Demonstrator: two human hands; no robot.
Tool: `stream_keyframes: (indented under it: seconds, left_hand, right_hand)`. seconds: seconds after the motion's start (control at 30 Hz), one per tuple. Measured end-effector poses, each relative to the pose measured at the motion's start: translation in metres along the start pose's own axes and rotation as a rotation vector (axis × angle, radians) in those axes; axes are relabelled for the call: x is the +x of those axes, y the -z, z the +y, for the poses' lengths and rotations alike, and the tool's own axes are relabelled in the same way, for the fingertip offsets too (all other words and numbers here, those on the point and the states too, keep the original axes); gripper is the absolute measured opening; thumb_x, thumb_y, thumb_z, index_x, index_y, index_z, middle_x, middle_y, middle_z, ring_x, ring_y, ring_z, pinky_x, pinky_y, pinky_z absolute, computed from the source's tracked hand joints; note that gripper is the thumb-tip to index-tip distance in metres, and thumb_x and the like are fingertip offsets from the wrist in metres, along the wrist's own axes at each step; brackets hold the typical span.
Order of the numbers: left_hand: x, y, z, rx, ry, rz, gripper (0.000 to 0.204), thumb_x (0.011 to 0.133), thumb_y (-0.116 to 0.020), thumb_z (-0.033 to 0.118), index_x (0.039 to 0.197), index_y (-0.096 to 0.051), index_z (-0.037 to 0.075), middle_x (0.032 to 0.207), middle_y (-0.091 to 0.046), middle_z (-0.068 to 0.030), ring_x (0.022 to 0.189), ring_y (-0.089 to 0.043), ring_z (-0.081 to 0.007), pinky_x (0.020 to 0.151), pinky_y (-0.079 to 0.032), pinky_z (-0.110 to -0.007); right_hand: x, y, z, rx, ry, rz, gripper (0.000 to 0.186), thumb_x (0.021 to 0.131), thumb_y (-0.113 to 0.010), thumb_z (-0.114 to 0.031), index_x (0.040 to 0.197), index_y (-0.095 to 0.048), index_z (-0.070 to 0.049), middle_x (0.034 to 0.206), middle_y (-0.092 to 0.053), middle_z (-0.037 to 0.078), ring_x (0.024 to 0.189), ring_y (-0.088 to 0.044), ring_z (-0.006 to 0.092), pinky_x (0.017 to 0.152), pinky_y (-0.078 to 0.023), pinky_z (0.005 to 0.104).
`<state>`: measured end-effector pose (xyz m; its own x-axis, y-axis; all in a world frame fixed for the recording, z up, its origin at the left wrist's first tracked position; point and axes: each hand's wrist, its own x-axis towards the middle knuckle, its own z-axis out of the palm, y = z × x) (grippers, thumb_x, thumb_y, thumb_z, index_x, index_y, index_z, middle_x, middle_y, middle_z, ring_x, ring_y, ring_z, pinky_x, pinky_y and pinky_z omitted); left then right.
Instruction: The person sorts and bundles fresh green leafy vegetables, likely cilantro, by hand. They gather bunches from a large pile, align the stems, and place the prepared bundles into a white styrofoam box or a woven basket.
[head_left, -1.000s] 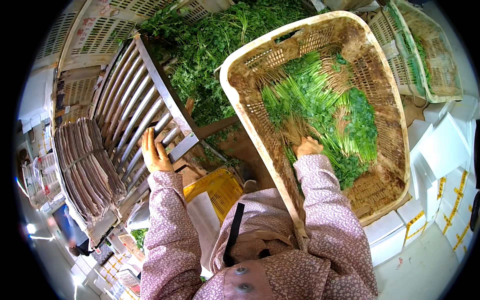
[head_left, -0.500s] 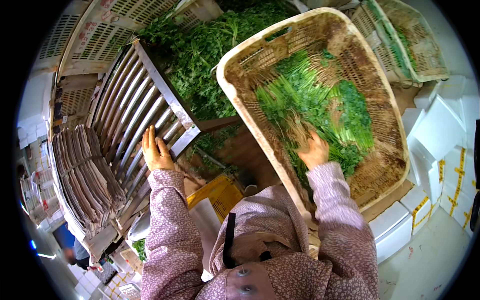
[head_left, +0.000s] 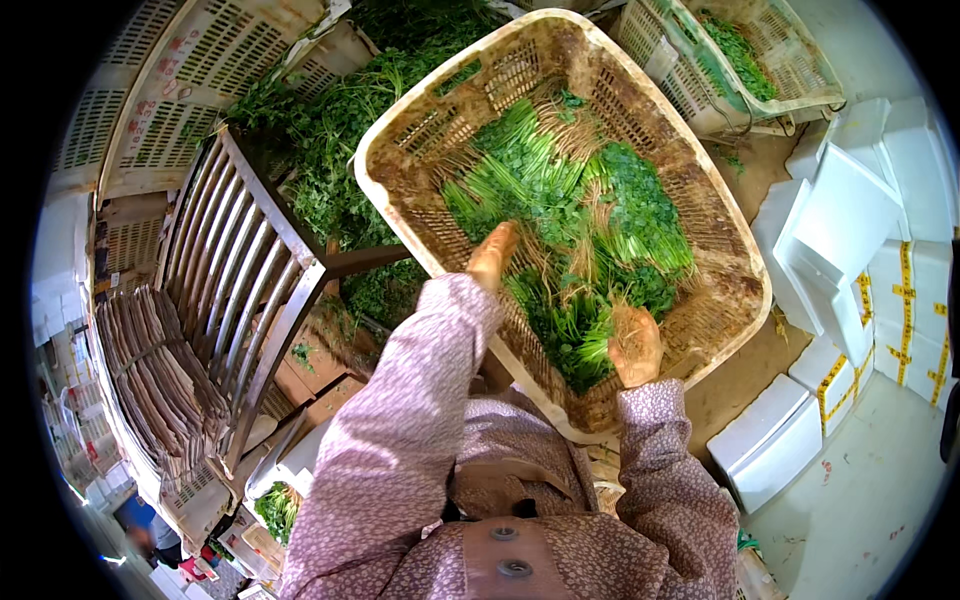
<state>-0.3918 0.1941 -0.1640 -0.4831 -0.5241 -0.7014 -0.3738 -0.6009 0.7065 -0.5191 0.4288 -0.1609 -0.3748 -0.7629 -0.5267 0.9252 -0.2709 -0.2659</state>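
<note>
A large, dirt-stained cream plastic basket (head_left: pixel 745 345) stands tilted in front of me. Bunches of leafy green herbs (head_left: pixel 570 200) with pale stems and brown roots lie inside it. My right hand (head_left: pixel 636 345) is at the near right of the basket, its fingers closed round the root end of a bunch of herbs (head_left: pixel 592 350). Over the basket's left rim reaches my left hand (head_left: pixel 494 255), fingers stretched out beside the herbs, apparently holding nothing.
On the left stand a slatted metal rack (head_left: pixel 240 270) and a stack of flattened cardboard (head_left: pixel 160 370). Loose greens (head_left: pixel 340 180) are heaped behind. White foam boxes (head_left: pixel 770 450) line the right. Another crate (head_left: pixel 740 60) with greens sits at the far right.
My left hand has left the metal rack and come right, into the basket. My right hand has moved nearer to me and now grips roots. The view has shifted, with the basket further left.
</note>
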Motion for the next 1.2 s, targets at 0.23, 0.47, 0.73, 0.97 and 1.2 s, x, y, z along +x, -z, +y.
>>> stream_keyframes:
  seconds: [0.23, 0.47, 0.73, 0.97, 1.2]
  left_hand:
    - [0.060, -0.102, -0.123, -0.712, 0.177, -0.348, 0.057, 0.097, -0.037, 0.044, 0.135, -0.042, 0.002, 0.137, -0.043, -0.0200, 0.123, -0.044, -0.0300, 0.103, -0.036, -0.042]
    - [0.052, -0.102, -0.126, -0.825, 0.294, -0.191, 0.033, 0.096, -0.051, 0.027, 0.116, -0.055, 0.002, 0.109, -0.061, -0.0143, 0.101, -0.060, -0.0245, 0.085, -0.051, -0.034]
    - [0.018, -0.134, -0.182, -0.466, -0.025, 0.093, 0.029, 0.096, -0.053, 0.027, 0.112, -0.057, 0.003, 0.106, -0.062, -0.0095, 0.095, -0.059, -0.0202, 0.083, -0.050, -0.033]
    - [0.011, -0.133, -0.147, -0.527, -0.029, 0.145, 0.024, 0.096, -0.053, 0.026, 0.107, -0.059, 0.005, 0.104, -0.063, -0.0061, 0.094, -0.059, -0.0184, 0.087, -0.048, -0.033]
    - [0.018, -0.149, -0.160, -0.144, -0.137, 0.010, 0.037, 0.097, -0.051, 0.030, 0.122, -0.056, 0.003, 0.117, -0.061, -0.0103, 0.103, -0.059, -0.0200, 0.091, -0.047, -0.035]
  right_hand:
    - [0.007, 0.052, 0.001, -1.546, 0.667, -0.079, 0.049, 0.087, -0.066, -0.022, 0.125, -0.045, 0.002, 0.118, -0.058, 0.012, 0.100, -0.059, 0.0206, 0.083, -0.052, 0.0342]
    - [0.056, 0.017, 0.008, -1.604, 0.585, 0.077, 0.090, 0.059, -0.081, -0.027, 0.138, -0.039, -0.014, 0.140, -0.040, 0.015, 0.129, -0.039, 0.0306, 0.108, -0.028, 0.0491]
    - [0.045, -0.008, -0.002, -1.812, 0.367, -0.081, 0.062, 0.072, -0.074, -0.040, 0.122, -0.052, -0.009, 0.119, -0.054, 0.014, 0.118, -0.047, 0.0334, 0.107, -0.022, 0.0533]
    - [0.032, 0.033, 0.012, -1.434, 0.579, 0.317, 0.034, 0.079, -0.073, -0.016, 0.104, -0.059, 0.001, 0.096, -0.061, 0.014, 0.083, -0.062, 0.0276, 0.074, -0.051, 0.0380]
    - [0.027, 0.042, 0.006, -1.314, 0.530, 0.329, 0.048, 0.082, -0.072, -0.015, 0.120, -0.050, 0.005, 0.107, -0.059, 0.013, 0.093, -0.060, 0.0207, 0.081, -0.050, 0.0325]
